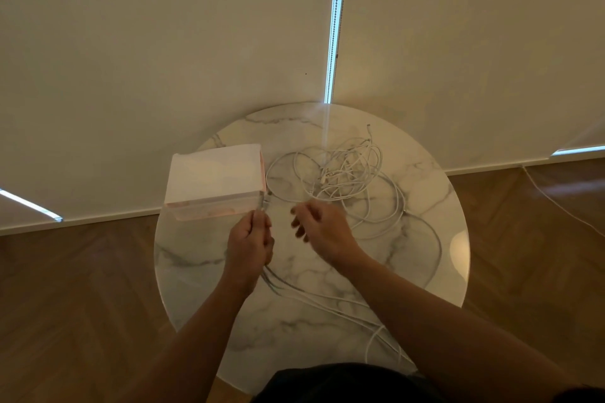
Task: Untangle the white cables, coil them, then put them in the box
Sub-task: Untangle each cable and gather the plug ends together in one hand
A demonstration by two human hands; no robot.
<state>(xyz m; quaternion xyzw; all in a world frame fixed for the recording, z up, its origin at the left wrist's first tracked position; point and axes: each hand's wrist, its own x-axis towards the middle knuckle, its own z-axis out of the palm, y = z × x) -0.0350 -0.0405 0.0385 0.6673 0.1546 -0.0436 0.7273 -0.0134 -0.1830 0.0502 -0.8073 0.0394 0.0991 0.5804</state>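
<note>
A round marble tabletop point(196, 271) is seen from above, with a wooden floor point(82, 304) around it and pale roller blinds point(163, 42) behind it. A bead chain point(337, 10) hangs in the bright gap between two blinds.

A box point(214, 178), translucent pink with a white top, is set on the far left part of the tabletop, close to its edge. The white cables point(347, 170) are heaped in a loose tangle just right of the box, towards the far right edge, with wide loops spread out around the knot. Further strands are trailed across the middle of the tabletop to the near edge, where one loop is laid beside the right forearm.

The left hand point(250, 244) is held just off the box's near right corner. Its thumb and fingers are curled and pinched on a cable end point(266, 204), whose plug is left sticking out towards the box, and strands are seen coming out below the wrist.

The right hand point(324, 227) is raised beside it, at the near side of the tangle, the two hands apart. Its fingers point(296, 222) are spread and bent downward. A strand is met at its fingertips, but whether it is gripped cannot be told.

Dark clothing point(343, 383) is seen at the near edge.
</note>
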